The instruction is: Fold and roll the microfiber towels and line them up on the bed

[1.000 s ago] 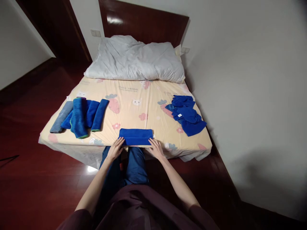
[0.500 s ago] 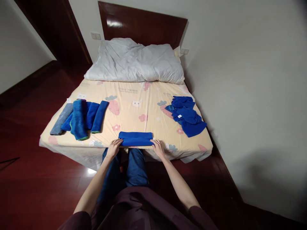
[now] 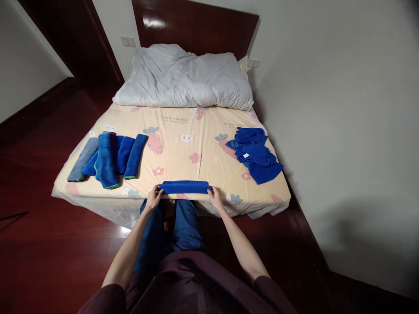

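Note:
A blue towel (image 3: 185, 187), folded into a narrow strip, lies crosswise near the front edge of the bed. My left hand (image 3: 153, 197) pinches its left end, and my right hand (image 3: 215, 197) pinches its right end. Off to the left lie several folded towels (image 3: 108, 163) in blue and grey-blue, a few with green edging, side by side and partly overlapping. A crumpled heap of blue towels (image 3: 258, 157) with a small white label is at the right side of the bed.
The bed (image 3: 183, 161) has a yellow sheet printed with carrots and flowers. A grey-white quilt (image 3: 186, 80) is bunched against the dark wooden headboard (image 3: 196, 22). A wall (image 3: 327, 131) runs along the right, and dark red floor (image 3: 49, 244) shows at the left.
The front part of the blue towel has been folded up and away from me, so the strip is narrower. Both hands have gone along with its ends.

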Available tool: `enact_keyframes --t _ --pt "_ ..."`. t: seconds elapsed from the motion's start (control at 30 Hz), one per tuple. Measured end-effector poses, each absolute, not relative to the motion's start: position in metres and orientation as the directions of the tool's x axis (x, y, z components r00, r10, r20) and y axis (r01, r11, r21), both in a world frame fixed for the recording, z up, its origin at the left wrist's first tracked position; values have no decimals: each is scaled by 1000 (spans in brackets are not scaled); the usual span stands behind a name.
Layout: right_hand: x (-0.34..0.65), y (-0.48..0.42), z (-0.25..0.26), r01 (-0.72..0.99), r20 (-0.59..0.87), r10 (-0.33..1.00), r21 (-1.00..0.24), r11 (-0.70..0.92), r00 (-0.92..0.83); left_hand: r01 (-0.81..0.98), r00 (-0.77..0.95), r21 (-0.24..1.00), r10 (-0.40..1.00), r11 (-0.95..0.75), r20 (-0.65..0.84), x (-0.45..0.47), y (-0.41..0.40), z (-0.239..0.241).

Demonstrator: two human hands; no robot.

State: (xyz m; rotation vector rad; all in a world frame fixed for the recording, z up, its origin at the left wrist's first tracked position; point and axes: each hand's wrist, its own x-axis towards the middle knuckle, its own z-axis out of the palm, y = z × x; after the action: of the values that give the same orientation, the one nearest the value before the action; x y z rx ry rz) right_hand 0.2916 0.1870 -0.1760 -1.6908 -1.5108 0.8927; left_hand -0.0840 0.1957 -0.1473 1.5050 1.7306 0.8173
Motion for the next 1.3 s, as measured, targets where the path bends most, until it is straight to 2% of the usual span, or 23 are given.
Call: enact_keyframes --t 0.23,0.5,0.6,0.7,0.77,0.83,0.93,1.07,1.13,1.23,1.3 --pt "289 197 -171 635 -86 985 -755 -162 150 652 -156 723 974 227 -165 -79 218 -133" --pt "285 201 -166 704 -119 973 -673 -226 199 730 -160 641 971 238 -178 -76 230 -124" --pt "276 199 -159 736 -88 972 -640 -221 216 752 -172 619 974 226 -147 -67 224 -124" --pt "255 195 -147 817 41 971 -550 -173 234 840 -119 535 993 89 23 -48 211 -124" --pt "235 192 -138 877 115 985 -477 -58 128 891 56 437 987 -119 154 -32 201 -127" --pt "217 187 -133 895 131 987 -424 137 -89 876 251 370 948 -308 196 -19 194 -133" --pt "204 182 -136 859 91 936 -376 348 -339 855 342 353 925 -380 165 -11 194 -145" --pt "220 181 -149 875 28 942 -362 320 -333 870 260 403 959 -284 115 -26 203 -156" --pt "235 187 -152 872 11 951 -395 289 -310 865 155 464 981 -191 115 -39 201 -155" --pt "257 203 -151 841 6 955 -472 264 -296 778 -176 626 975 55 133 -54 183 -151" --pt "268 216 -146 820 -19 954 -516 246 -298 587 -416 768 909 256 15 -56 166 -148"
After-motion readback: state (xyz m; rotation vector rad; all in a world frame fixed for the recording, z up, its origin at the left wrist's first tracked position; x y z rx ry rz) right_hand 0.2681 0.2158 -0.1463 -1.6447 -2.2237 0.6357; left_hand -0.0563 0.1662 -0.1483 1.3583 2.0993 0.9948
